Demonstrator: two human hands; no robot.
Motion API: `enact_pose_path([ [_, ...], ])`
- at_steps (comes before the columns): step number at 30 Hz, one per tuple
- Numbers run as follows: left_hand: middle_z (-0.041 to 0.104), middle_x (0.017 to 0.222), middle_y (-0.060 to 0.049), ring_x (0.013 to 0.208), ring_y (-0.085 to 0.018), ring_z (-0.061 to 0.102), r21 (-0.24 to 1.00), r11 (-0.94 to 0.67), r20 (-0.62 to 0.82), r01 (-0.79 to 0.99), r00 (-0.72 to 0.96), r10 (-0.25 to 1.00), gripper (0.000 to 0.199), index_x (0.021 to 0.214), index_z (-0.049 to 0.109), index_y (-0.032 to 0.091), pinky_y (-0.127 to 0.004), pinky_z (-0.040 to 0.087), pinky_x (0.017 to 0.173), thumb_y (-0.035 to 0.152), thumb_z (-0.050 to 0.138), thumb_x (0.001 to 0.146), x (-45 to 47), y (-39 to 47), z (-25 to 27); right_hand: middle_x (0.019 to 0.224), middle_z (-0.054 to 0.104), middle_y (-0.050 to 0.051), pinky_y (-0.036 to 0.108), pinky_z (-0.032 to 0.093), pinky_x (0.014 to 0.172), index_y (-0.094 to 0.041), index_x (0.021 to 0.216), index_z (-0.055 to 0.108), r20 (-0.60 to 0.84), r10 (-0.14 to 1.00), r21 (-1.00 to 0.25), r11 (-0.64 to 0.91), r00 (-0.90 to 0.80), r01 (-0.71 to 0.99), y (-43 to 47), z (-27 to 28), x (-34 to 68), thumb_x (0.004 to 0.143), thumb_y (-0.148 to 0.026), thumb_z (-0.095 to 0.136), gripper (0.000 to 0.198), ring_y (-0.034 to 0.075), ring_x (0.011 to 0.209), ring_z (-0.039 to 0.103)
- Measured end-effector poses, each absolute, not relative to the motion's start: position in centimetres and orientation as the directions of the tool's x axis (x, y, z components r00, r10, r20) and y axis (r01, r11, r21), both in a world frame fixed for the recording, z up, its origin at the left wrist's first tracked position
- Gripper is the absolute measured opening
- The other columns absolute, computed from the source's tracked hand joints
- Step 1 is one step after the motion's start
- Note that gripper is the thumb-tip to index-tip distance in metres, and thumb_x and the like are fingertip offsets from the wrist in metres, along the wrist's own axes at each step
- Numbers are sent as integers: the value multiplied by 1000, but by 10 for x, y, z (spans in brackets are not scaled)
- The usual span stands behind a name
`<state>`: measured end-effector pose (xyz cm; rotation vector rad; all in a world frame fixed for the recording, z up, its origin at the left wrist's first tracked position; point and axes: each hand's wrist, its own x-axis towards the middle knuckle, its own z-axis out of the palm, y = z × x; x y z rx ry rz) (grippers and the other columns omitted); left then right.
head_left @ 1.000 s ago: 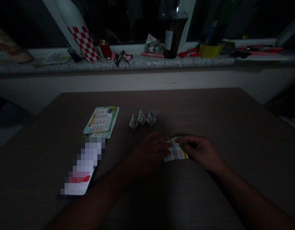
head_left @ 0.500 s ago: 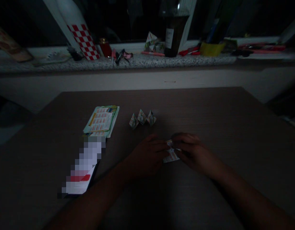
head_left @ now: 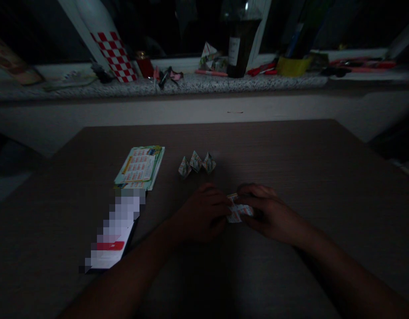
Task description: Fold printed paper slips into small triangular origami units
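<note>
A small printed piece of paper [head_left: 236, 213] lies on the table between my two hands. My left hand [head_left: 204, 212] has its curled fingers on the paper's left edge. From the other side, my right hand [head_left: 269, 210] grips the paper between thumb and fingers; its fingertips cover the upper right part. Folds under the fingers are hard to make out in the dim light. Three small folded paper pieces [head_left: 196, 162] with pointed tops stand in a row beyond my left hand.
A stack of printed sheets [head_left: 138, 166] lies at the left, with a lit phone [head_left: 111, 261] just nearer to me. On the granite windowsill [head_left: 191, 84] stand a red-checked bottle [head_left: 116, 55], a dark bottle [head_left: 236, 53] and a yellow container [head_left: 293, 66].
My right thumb has shifted on the paper, and the paper is turned slightly, its near edge a little higher. My left hand stays nearly in place.
</note>
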<state>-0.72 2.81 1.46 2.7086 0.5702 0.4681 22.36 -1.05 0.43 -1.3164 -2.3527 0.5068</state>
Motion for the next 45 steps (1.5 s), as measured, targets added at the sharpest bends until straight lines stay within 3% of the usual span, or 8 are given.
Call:
enact_pose_path([
  [9, 65, 94, -5, 94, -19, 55, 470, -787, 202, 401, 819, 538, 15, 91, 64, 18, -37, 37, 92, 21, 51, 86, -2, 35, 13, 118, 59, 8, 43, 40, 94, -25, 110, 65, 151, 865, -488, 485, -478, 725, -10, 6, 223, 78, -23, 65, 32, 26, 112, 53],
  [13, 61, 89, -6, 90, -20, 53, 408, -784, 161, 468, 808, 567, 17, 86, 62, 17, -36, 39, 85, 24, 47, 89, 4, 34, 10, 117, 60, 8, 43, 41, 93, -26, 112, 65, 157, 860, -489, 494, -485, 719, -8, 5, 224, 77, -22, 66, 35, 26, 109, 55],
  [20, 58, 90, -7, 88, -23, 51, 212, -675, 125, 706, 666, 735, 22, 90, 60, 17, -40, 38, 80, 27, 40, 93, 18, 20, 6, 117, 59, 7, 43, 39, 96, -27, 111, 65, 159, 863, -474, 492, -479, 730, -9, 5, 223, 77, -21, 66, 35, 26, 111, 53],
  [26, 57, 93, -8, 90, -25, 51, 146, -673, 104, 725, 666, 739, 21, 94, 59, 18, -42, 38, 79, 26, 40, 92, 21, 17, 7, 116, 61, 7, 44, 38, 96, -26, 110, 65, 164, 862, -504, 491, -479, 710, -8, 4, 223, 74, -21, 67, 36, 26, 111, 54],
  [34, 58, 93, -10, 90, -26, 52, 122, -678, 68, 725, 675, 735, 20, 95, 59, 17, -44, 40, 79, 25, 41, 91, 23, 18, 10, 109, 65, 5, 42, 40, 92, -25, 101, 67, 166, 889, -527, 445, -426, 724, -4, 2, 220, 80, -28, 67, 21, 24, 104, 57],
  [45, 60, 92, -9, 91, -26, 55, 99, -645, -31, 758, 650, 759, 23, 96, 61, 18, -44, 40, 81, 26, 40, 90, 30, 22, 18, 112, 65, 4, 42, 41, 93, -24, 102, 66, 178, 890, -531, 447, -420, 720, -3, -4, 221, 75, -27, 74, 29, 24, 105, 57],
])
